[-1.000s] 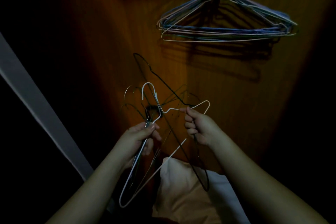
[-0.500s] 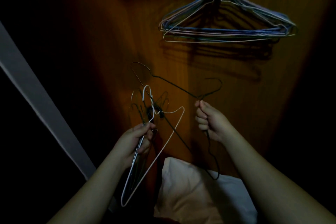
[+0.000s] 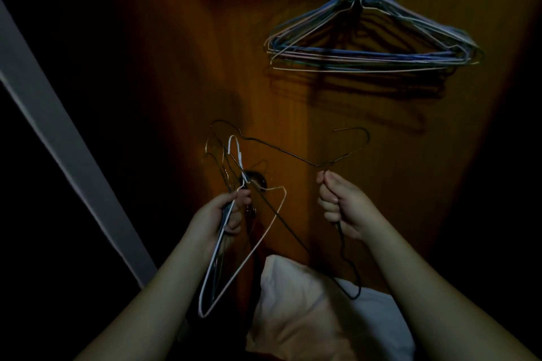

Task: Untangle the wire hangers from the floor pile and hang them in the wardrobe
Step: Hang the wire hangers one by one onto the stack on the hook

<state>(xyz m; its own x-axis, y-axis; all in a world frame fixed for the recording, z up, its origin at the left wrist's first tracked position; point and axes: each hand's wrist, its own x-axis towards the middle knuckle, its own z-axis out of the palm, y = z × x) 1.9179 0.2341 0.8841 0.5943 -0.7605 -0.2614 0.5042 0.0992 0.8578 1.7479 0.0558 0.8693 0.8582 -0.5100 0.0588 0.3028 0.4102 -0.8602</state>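
Observation:
My left hand grips a bunch of wire hangers at their necks, a white hanger the plainest among them. My right hand holds a dark wire hanger by its neck, its hook curving up to the right. One arm of the dark hanger still runs left across the bunch's hooks. Several blue and pale hangers hang together from above inside the wardrobe, against its wooden back panel.
A pale cloth or pillow lies low in the wardrobe between my forearms. A grey door edge slants down the left side. Everything else is in deep shadow.
My right hand has drawn the dark hanger out to the right, away from the bunch. The white hanger has stayed with the bunch in my left hand. The view tilted slightly.

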